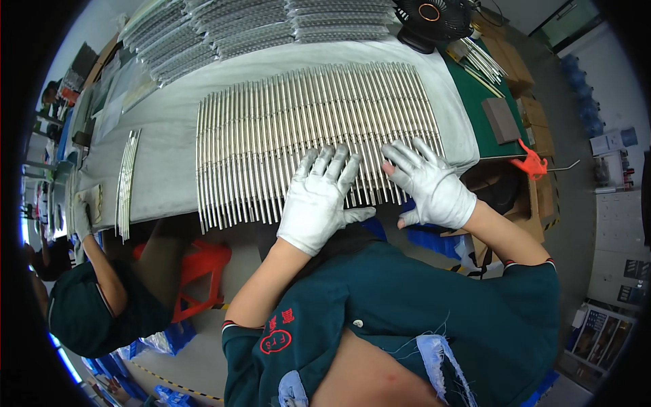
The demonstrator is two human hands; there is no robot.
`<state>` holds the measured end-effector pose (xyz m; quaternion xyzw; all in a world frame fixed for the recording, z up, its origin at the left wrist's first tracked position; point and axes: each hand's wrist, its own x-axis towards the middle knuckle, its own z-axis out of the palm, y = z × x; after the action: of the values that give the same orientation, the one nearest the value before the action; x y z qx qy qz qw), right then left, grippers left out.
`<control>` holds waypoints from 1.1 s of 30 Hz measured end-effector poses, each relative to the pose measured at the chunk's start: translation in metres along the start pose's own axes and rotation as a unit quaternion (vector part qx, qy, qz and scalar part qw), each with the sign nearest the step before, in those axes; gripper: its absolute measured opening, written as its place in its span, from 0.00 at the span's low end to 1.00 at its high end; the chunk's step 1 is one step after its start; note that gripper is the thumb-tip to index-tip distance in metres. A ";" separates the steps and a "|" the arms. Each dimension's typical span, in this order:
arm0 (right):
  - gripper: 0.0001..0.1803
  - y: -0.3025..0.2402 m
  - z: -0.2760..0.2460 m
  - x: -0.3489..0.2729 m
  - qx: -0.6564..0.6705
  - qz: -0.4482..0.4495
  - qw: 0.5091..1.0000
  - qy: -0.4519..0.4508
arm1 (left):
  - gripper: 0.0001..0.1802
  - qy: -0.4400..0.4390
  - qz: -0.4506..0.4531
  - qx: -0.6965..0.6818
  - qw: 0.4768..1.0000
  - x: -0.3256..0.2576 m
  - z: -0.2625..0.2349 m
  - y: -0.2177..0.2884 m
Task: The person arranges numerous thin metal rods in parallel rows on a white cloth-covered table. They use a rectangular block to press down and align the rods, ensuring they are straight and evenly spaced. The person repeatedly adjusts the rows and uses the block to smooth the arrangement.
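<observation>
A wide row of slim, shiny metal rods (pixel 271 129) lies side by side on the grey cloth of the table, their near ends reaching past its front edge. My left hand (pixel 315 200), in a white glove with greyed fingertips, rests flat on the rods near the middle of the row, fingers stretched out. My right hand (pixel 427 180), gloved too, lies over the near right end of the row with fingers spread; bare skin shows at two of its fingertips. Neither hand grips anything.
Bubble-wrapped bundles (pixel 258 27) are stacked along the back. A black fan (pixel 434 20) stands back right, near a brown block (pixel 500 121) and a red-handled tool (pixel 532 161). A few rods (pixel 127 183) lie apart at left, where a co-worker (pixel 102 298) sits. A red stool (pixel 203 275) is below.
</observation>
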<state>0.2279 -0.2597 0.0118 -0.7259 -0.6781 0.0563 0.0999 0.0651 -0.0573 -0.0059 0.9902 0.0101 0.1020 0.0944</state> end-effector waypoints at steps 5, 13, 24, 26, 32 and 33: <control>0.51 -0.010 0.009 0.018 -0.040 0.031 0.999 -0.002 | 0.50 0.011 0.009 0.012 1.000 0.000 0.003 -0.001; 0.45 0.011 -0.001 0.009 0.003 0.008 0.999 0.052 | 0.49 -0.008 0.019 -0.005 1.000 -0.009 -0.007 0.004; 0.58 0.084 -0.030 -0.036 -0.069 0.064 0.995 0.029 | 0.36 0.026 -0.133 0.034 0.990 -0.079 -0.049 -0.099; 0.62 0.070 -0.032 -0.044 -0.074 0.014 0.997 -0.002 | 0.34 0.064 -0.181 0.034 0.981 -0.103 -0.052 -0.138; 0.66 0.051 -0.017 -0.045 -0.053 0.033 0.998 -0.024 | 0.28 0.047 -0.237 -0.038 0.970 -0.107 -0.039 -0.158; 0.66 0.053 -0.015 -0.044 -0.052 0.039 0.998 -0.019 | 0.27 0.052 -0.233 -0.037 0.970 -0.103 -0.038 -0.159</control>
<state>0.2791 -0.3075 0.0125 -0.7550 -0.6528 0.0387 0.0471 -0.0431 0.1015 -0.0202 0.9497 0.2419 0.1292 0.1513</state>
